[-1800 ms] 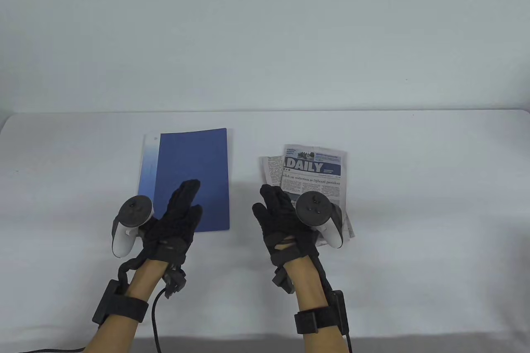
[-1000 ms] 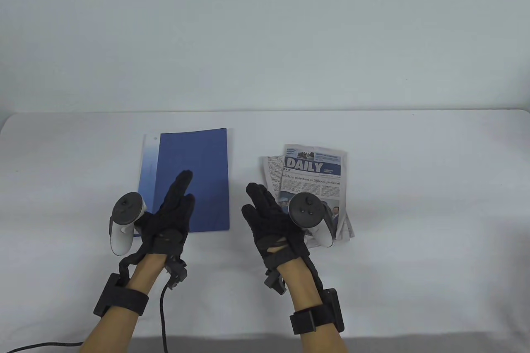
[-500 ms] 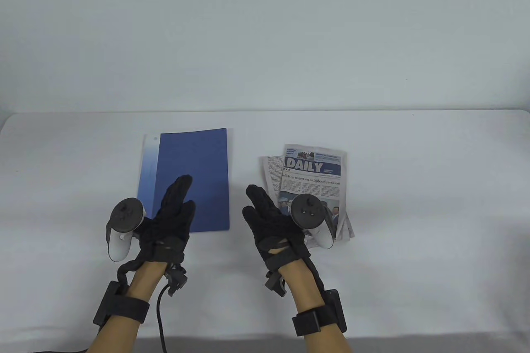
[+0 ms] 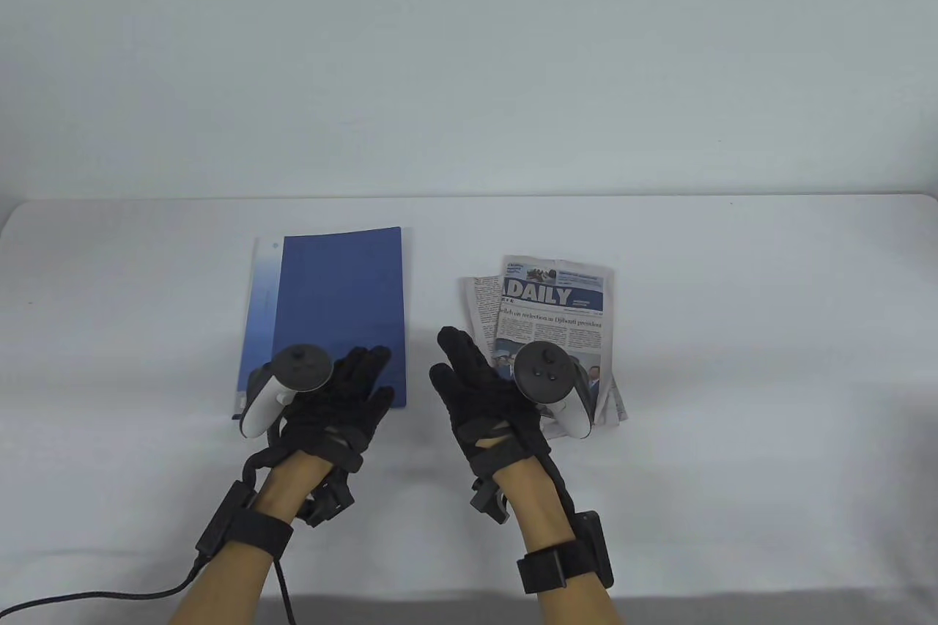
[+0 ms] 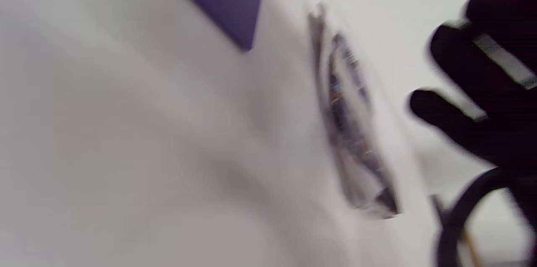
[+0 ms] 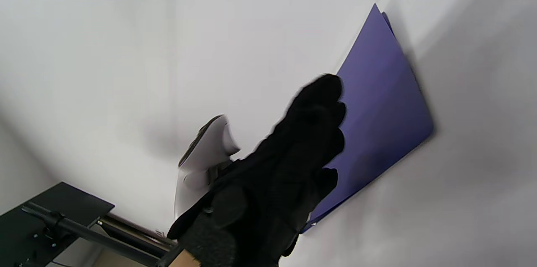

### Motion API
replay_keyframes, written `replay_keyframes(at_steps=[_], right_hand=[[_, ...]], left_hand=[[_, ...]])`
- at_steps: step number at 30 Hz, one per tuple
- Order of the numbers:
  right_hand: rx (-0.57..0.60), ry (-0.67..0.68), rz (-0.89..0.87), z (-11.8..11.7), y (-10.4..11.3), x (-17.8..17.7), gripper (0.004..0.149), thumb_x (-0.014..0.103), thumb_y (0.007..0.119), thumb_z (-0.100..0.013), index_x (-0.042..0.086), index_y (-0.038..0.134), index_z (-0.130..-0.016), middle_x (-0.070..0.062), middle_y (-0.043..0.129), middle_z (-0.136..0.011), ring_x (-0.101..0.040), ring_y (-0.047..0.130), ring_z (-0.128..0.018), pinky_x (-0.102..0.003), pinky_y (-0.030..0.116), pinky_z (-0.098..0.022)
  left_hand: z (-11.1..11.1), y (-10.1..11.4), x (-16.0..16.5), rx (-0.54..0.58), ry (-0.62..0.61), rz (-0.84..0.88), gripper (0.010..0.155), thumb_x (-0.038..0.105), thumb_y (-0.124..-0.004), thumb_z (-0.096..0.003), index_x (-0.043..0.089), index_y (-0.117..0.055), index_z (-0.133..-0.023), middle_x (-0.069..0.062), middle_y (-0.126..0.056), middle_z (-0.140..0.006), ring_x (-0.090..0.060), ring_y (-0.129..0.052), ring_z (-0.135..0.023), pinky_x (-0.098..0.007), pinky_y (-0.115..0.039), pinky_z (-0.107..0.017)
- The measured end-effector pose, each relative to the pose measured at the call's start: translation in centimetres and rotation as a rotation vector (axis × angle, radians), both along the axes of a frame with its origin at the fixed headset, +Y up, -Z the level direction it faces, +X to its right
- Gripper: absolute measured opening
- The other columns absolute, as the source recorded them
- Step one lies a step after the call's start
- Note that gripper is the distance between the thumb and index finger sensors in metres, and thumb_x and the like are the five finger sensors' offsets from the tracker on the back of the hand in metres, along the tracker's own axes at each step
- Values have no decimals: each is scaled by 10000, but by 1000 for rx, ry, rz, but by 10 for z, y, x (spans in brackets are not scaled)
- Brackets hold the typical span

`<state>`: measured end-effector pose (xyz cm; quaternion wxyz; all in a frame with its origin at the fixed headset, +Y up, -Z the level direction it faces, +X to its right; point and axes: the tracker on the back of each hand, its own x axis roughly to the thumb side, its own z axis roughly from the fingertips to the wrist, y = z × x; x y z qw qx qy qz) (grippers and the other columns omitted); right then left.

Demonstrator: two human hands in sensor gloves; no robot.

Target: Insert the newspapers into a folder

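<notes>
Resting palm-down with fingers spread, left hand (image 4: 344,398) covers folder (image 4: 344,288) near edge; right hand (image 4: 487,398), fingers spread, hovers beside newspapers (image 4: 553,302).

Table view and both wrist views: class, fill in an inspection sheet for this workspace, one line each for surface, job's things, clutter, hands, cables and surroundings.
Surface: white table, its cover slightly wrinkled.
Job's things: blue folder lies closed and flat on the left; folded newspapers lie stacked to its right, apart from it, not yet inserted.
Clutter: nothing seen.
Hands: left hand is over the folder's near edge, fingers spread; contact cannot be told. Right hand is open at the newspapers' near left corner, gripping nothing.
Cables: a black cable trails from the left wrist toward the table's near left edge.
Surroundings: plain pale wall; a dark metal frame shows below the table edge.
</notes>
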<state>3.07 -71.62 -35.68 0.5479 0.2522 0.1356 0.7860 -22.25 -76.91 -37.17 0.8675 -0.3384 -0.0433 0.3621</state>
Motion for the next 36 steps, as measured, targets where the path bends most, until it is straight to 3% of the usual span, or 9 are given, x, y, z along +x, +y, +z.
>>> replay_keyframes(at_steps=[2, 3, 5, 11, 18, 22, 27, 31, 36], right_hand=[[6, -4, -3, 1, 1, 0, 798, 528, 575, -617, 48, 189, -1126, -263, 138, -1105, -609, 168, -969, -789, 202, -581], [4, -4, -15, 1, 2, 0, 799, 528, 574, -617, 48, 188, -1126, -262, 139, -1106, -608, 173, -971, -789, 203, -582], [0, -3, -30, 1, 3, 0, 799, 528, 574, -617, 47, 190, -1126, -265, 139, -1105, -608, 178, -971, -788, 206, -583], [-9, -1, -32, 1, 3, 2, 796, 525, 575, -618, 33, 207, -1124, -276, 156, -1101, -611, 209, -969, -788, 213, -582], [-12, 8, -37, 1, 4, 2, 794, 527, 574, -618, 27, 221, -1124, -281, 169, -1099, -612, 223, -968, -788, 216, -584], [13, 13, -15, 3, 7, 1, 789, 528, 573, -619, 27, 233, -1124, -279, 181, -1101, -609, 236, -971, -789, 222, -586], [6, 20, -14, 3, 4, -1, 787, 525, 574, -619, 18, 244, -1122, -285, 193, -1097, -610, 254, -968, -789, 228, -586], [3, 21, -8, 3, 3, -2, 784, 524, 573, -619, 15, 249, -1121, -289, 202, -1095, -612, 265, -965, -789, 231, -586], [5, 23, -6, 3, 3, -2, 779, 521, 572, -621, 10, 262, -1120, -294, 215, -1094, -614, 278, -963, -790, 233, -585]], left_hand=[[2, -10, 6, -61, -42, -147, 829, 572, -536, -590, 413, 89, -1111, -1, 51, -1246, -304, 128, -1141, -591, 73, -802], [5, -13, 10, -67, -68, -215, 846, 575, -537, -588, 422, 133, -1081, 39, 114, -1213, -274, 181, -1113, -576, 107, -783], [10, -13, 17, -22, -82, -338, 873, 597, -545, -584, 424, 163, -1064, 27, 107, -1182, -298, 157, -1099, -595, 85, -784], [19, -7, 40, 154, -64, -723, 931, 672, -599, -563, 349, 50, -1147, -54, -187, -1150, -416, -208, -1104, -681, -89, -823], [27, -10, 44, 126, -17, -732, 1005, 794, -577, -504, 312, -8, -1178, -178, -160, -1113, -550, -164, -1087, -757, -181, -784], [30, -8, 50, 150, -16, -737, 916, 727, -547, -570, 263, -55, -1188, -228, -190, -1109, -595, -197, -1079, -769, -256, -782], [29, -1, 57, 303, -75, -996, 752, 647, -563, -591, 328, -261, -1202, -96, -482, -1111, -450, -572, -1092, -602, -538, -865], [27, 1, 55, 272, -55, -951, 753, 617, -613, -602, 305, -289, -1206, -98, -527, -1091, -440, -598, -1082, -584, -573, -865], [27, 12, 52, 379, -35, -1016, 598, 424, -545, -610, 277, -419, -1176, -51, -708, -1050, -349, -821, -1011, -479, -772, -819]])
